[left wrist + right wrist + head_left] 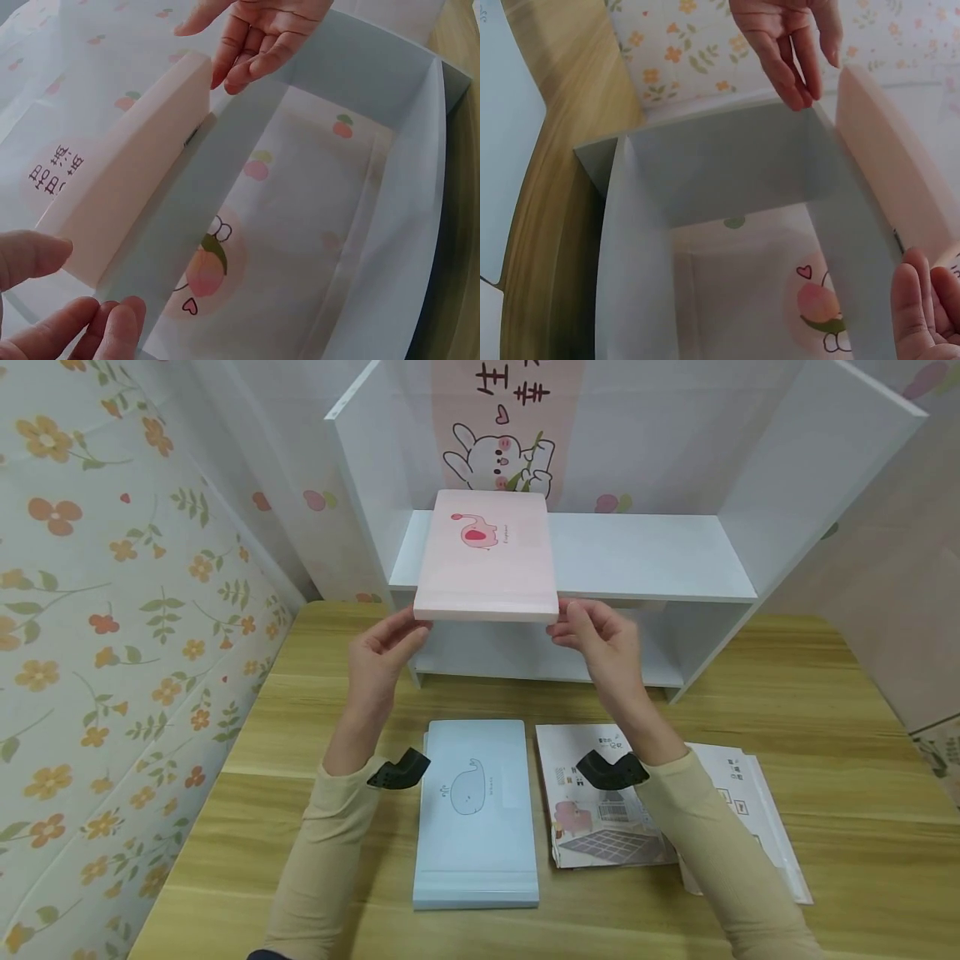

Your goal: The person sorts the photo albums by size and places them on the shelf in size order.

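A flat pink box (487, 560) with a red elephant print lies on the upper shelf (637, 556) of a white shelf unit, toward its left side. Its near edge sticks out past the shelf's front. My left hand (382, 652) is at the near left corner, thumb and fingers apart; in the left wrist view the thumb (34, 255) is right by the pink end. At the near right corner is my right hand (600, 639), its loosely bent fingers (911, 300) beside the box in the right wrist view.
On the wooden table (300, 710) lie a light blue flat box (468, 843) with a whale print and printed white packages (600, 810) partly under my right forearm. The unit's tall right side panel (817, 468) rises beside the shelf. A floral curtain (112, 652) hangs at left.
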`<state>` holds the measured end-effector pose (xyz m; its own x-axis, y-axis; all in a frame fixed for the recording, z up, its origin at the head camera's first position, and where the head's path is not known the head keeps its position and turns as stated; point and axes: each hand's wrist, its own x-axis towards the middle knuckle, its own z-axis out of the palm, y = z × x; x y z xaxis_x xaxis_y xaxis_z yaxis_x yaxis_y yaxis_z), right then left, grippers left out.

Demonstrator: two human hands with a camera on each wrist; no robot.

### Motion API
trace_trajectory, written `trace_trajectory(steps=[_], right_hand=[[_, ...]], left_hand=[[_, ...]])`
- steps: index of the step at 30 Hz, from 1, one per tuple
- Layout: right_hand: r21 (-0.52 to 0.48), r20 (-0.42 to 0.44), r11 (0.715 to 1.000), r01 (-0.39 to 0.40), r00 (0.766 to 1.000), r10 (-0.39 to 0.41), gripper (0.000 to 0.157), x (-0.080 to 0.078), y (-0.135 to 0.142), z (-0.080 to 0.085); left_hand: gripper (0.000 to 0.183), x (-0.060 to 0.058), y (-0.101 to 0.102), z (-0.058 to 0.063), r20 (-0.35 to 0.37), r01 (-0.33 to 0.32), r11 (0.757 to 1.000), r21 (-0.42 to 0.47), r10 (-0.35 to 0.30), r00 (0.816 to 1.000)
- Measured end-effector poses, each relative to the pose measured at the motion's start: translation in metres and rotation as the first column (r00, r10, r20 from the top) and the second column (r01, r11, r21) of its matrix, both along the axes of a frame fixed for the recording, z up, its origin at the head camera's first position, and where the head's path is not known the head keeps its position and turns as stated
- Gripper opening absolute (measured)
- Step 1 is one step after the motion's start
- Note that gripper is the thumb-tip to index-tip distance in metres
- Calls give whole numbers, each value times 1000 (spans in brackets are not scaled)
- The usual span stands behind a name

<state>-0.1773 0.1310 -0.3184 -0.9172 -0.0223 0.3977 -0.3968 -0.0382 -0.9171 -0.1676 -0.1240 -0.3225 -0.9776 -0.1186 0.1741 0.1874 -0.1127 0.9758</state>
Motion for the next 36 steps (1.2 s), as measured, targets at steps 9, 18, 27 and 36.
trace_trajectory(steps=[9, 18, 27, 36], right_hand=[[-25, 103, 1000, -16, 995, 18, 26, 1, 3, -8], [77, 231, 991, -106, 969, 85, 26, 2, 0, -19], [216, 341, 955, -205, 932, 123, 25, 3, -2, -29], [346, 414, 894, -284, 902, 126, 27, 5, -3, -43]], left_hand=[[34, 7, -7, -13, 55, 35, 999, 8, -36, 998], [34, 15, -16, -28, 166, 4, 1000, -10, -3, 986], [36, 26, -24, -46, 302, 14, 999, -41, -1, 953], [38, 33, -29, -66, 451, 52, 993, -109, 3, 893]])
